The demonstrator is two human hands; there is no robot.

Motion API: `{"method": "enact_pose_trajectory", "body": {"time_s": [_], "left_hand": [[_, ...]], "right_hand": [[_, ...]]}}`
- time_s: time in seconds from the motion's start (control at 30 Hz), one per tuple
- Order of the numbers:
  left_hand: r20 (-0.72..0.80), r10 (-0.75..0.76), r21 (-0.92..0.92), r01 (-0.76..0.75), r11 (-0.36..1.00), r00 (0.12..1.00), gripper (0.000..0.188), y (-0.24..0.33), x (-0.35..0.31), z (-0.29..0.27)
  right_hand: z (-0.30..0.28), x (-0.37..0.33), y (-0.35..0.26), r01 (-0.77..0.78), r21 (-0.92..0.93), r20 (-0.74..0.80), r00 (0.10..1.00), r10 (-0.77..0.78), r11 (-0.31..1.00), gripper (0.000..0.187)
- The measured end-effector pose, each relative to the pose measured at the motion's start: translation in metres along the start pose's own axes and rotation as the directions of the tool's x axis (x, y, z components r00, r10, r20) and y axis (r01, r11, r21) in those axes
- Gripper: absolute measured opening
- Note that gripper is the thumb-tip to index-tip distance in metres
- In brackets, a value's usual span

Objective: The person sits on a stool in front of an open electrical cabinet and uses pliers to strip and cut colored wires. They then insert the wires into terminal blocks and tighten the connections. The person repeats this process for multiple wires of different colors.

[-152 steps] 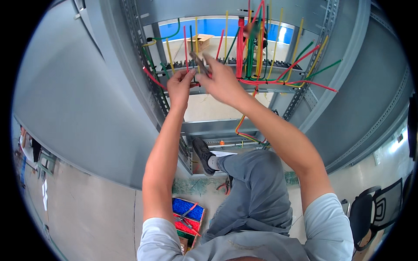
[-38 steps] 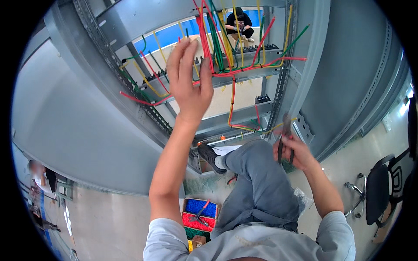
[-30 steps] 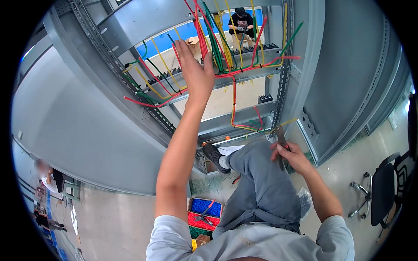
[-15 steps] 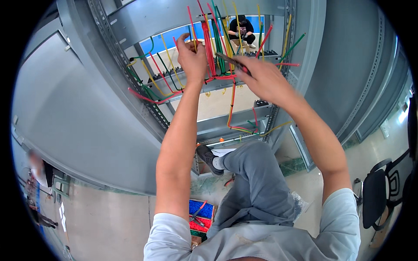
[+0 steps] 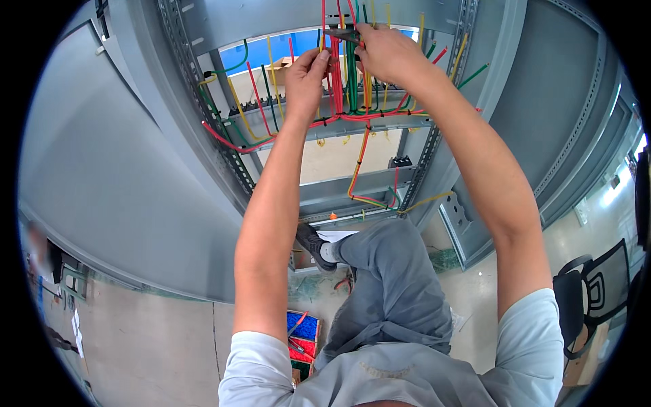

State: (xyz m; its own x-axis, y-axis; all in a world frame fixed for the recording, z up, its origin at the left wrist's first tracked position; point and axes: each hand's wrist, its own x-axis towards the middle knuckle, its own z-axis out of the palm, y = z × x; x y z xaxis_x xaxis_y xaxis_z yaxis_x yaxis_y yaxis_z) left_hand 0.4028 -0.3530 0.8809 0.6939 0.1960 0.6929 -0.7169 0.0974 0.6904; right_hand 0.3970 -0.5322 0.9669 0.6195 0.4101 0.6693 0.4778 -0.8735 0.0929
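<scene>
My left hand (image 5: 306, 83) is raised in front of the metal cabinet frame, its thumb and fingers pinched on a thin upright wire (image 5: 324, 22). In my right hand (image 5: 390, 54) is a pair of pliers (image 5: 341, 33), with dark jaws pointing left. The jaws reach the wire just above my left fingertips; whether they are closed on it I cannot tell. Bundled red wires (image 5: 336, 78) and green wires (image 5: 352, 80) rise between my hands. My right hand covers most of the pliers' handles.
Loose yellow, red and green wire ends (image 5: 260, 102) stick up around the frame. Grey cabinet panels (image 5: 102, 169) flank me. Below are my bent leg (image 5: 386, 278) and a box with blue and red compartments (image 5: 303, 347), a tool lying on it. A black chair (image 5: 597, 292) stands at right.
My right hand has brought the pliers up and left to the wire at my left hand. The view has shifted, and the person behind the frame is out of sight.
</scene>
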Motion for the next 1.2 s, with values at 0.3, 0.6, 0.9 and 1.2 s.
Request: {"method": "enact_pose_trajectory", "body": {"time_s": [0.3, 0.6, 0.9, 1.2], "left_hand": [[0.013, -0.009, -0.004, 0.009, 1.0, 1.0, 0.034, 0.0, -0.001, -0.007], [0.061, -0.023, -0.013, 0.024, 1.0, 0.998, 0.036, -0.001, -0.001, -0.009], [0.05, -0.062, 0.022, 0.061, 0.998, 0.997, 0.036, 0.005, 0.002, -0.007], [0.067, 0.421, 0.498, -0.396, 0.771, 0.905, 0.055, 0.006, -0.06, 0.02]], "right_hand": [[-0.014, 0.008, -0.019, 0.05, -0.162, 0.126, 0.992, -0.03, 0.986, 0.034], [-0.022, 0.024, 0.008, 0.233, -0.163, 0.221, 0.956, -0.195, 0.959, 0.022], [-0.016, 0.01, 0.017, 0.245, 0.036, -0.149, 0.96, -0.237, 0.969, 0.023], [-0.005, -0.139, 0.017, -0.173, 0.894, 0.128, 0.983, 0.133, 0.414, 0.038]]}}
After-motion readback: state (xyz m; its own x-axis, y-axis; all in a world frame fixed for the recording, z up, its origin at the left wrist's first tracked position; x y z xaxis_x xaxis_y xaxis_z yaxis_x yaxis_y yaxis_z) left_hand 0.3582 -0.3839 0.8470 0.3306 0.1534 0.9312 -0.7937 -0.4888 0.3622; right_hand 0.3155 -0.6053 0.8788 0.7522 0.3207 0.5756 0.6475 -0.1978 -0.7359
